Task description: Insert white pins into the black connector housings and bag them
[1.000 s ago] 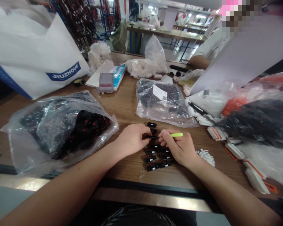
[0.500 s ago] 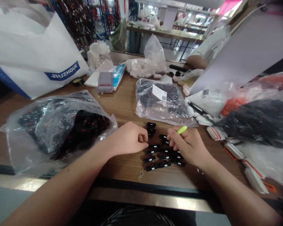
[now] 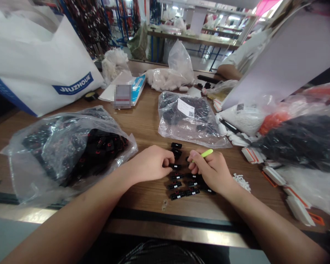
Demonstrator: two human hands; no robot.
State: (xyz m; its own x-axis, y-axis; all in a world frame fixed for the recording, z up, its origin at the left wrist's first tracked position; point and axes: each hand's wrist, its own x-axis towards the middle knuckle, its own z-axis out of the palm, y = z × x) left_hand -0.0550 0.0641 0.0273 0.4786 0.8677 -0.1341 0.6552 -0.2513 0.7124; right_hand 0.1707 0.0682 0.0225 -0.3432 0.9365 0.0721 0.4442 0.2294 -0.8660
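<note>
My left hand (image 3: 153,163) is closed, its thumb and forefinger pinching the end of a black plastic connector (image 3: 176,167) with two white dots. In my right hand (image 3: 210,167) is a slim yellow-green pen-like tool (image 3: 207,153); its working tip is hidden behind the fingers. Below both hands, several black connectors (image 3: 177,195) with white dots lie in short rows on the wooden table (image 3: 145,200). Two more black connectors (image 3: 176,145) lie just above the left fingertips. Beside my right wrist is a small heap of tiny white pieces (image 3: 242,182).
At left, an open clear bag (image 3: 52,146) holds black parts with red bits. A labelled clear bag (image 3: 181,117) lies ahead. White and orange pieces (image 3: 275,176) and filled bags line the right side. Beyond the upright panel (image 3: 286,58) shows another person's arm (image 3: 231,71).
My right hand has shifted left with the yellow-green tool, closer to my left hand, uncovering the white heap. The connector at my left fingertips has moved slightly up and left.
</note>
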